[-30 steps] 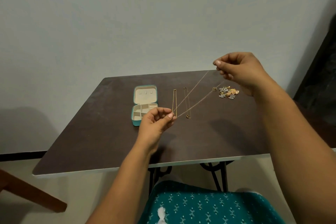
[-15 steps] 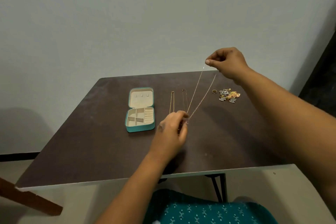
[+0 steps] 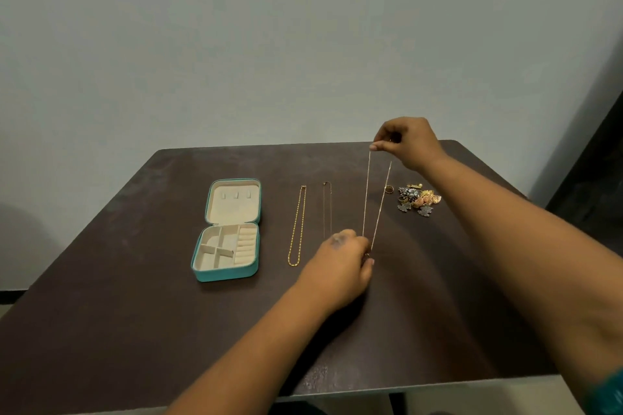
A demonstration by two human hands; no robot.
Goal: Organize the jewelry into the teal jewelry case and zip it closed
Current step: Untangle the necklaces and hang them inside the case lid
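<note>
Thin gold chain necklace [image 3: 375, 205] is stretched taut btwn both hands, doubled into two strands; right hand [image 3: 409, 141] pinches the far end w/ thumb + forefinger, other fingers curled; left hand [image 3: 340, 258] pinches the near end low over the dark brown tabletop [image 3: 135, 296], fingers closed round it. Open teal zip jewelry case w/ cream lining [image 3: 229, 229] sits left of the hands, well apart from the held chain; compartments look empty, nothing stowed yet by the look of it. Btwn case and hands lie a thicker gold rope chain [image 3: 297, 226] and a fine thin chain [image 3: 327, 209], both straight, near each other but not touching; right of the held chain, a small ring [image 3: 389, 189] and a heap of mixed earrings/charms [image 3: 418, 199].

Risks: held chain is v. fine; too much pull could snap it or the clasp; slack while carrying left could let it drag across the two laid chains and tangle; loose drop into a compartment likely knots; strand over the rim could snag in the zip.
</note>
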